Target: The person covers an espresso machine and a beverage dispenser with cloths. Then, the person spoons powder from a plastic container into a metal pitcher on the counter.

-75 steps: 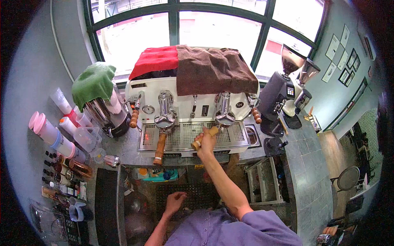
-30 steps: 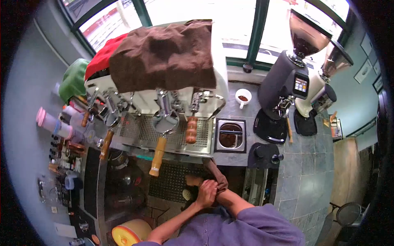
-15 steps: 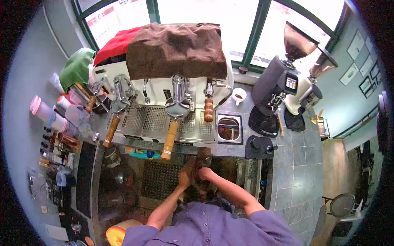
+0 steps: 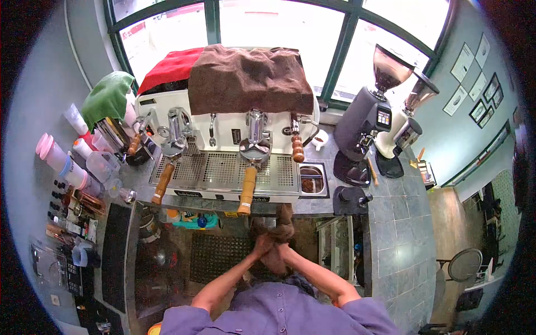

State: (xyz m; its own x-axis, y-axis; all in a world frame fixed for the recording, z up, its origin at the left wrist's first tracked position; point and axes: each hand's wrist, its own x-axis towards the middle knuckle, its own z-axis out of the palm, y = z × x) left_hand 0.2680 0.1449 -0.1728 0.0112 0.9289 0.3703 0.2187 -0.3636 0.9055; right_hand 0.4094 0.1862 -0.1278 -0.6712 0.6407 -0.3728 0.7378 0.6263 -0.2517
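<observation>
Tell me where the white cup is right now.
In the head view, the white cup sits on the counter, right of centre, between the espresso machine and the dark grinder, just beyond the recessed steel bin.

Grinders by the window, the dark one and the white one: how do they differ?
The dark grinder has a lit screen; the white grinder shows none. The dark grinder stands nearer the coffee machine, the white grinder farther right. Both have a see-through hopper on top.
</observation>
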